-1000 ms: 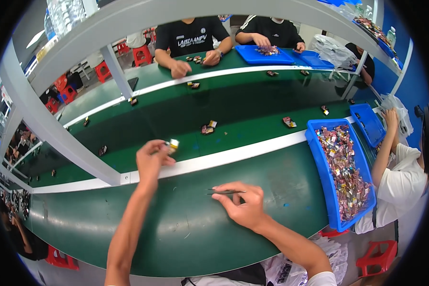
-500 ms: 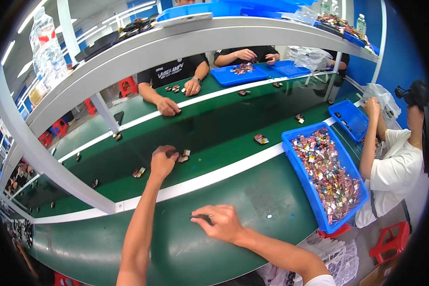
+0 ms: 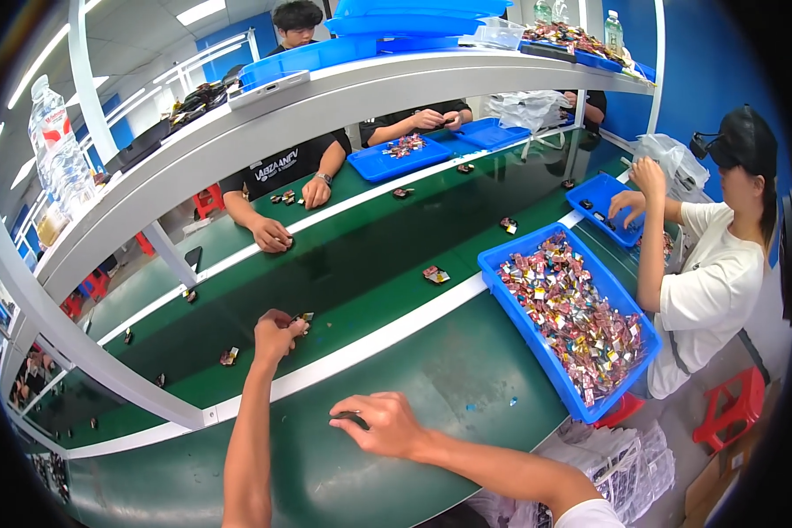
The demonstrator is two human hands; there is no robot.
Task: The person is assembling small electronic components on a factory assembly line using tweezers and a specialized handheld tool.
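Note:
My left hand point(image 3: 277, 336) reaches over the dark green conveyor belt point(image 3: 361, 251), its fingertips pinched at a small part with a pale tab point(image 3: 305, 317). The fingers hide much of that part. Nearer to me, my right hand point(image 3: 383, 426) is held over the green worktop point(image 3: 449, 374), with a small dark piece point(image 3: 347, 416) between thumb and curled forefinger; its kind is too small to make out. Similar small parts lie spaced along the belt, one dark reddish part point(image 3: 435, 275) to the right and another small part point(image 3: 229, 356) to the left.
A blue tray point(image 3: 493, 273) heaped with small reddish parts stands at my right. Beyond it a co-worker in a white shirt point(image 3: 713, 264) handles things over a smaller blue tray point(image 3: 600, 189). Across the belt, other people's hands point(image 3: 273, 236) work. A grey shelf point(image 3: 343, 92) spans overhead.
The whole view has shifted, so the scene sits further left. My left fingers have closed in at the small part on the belt. My right hand still pinches its dark piece.

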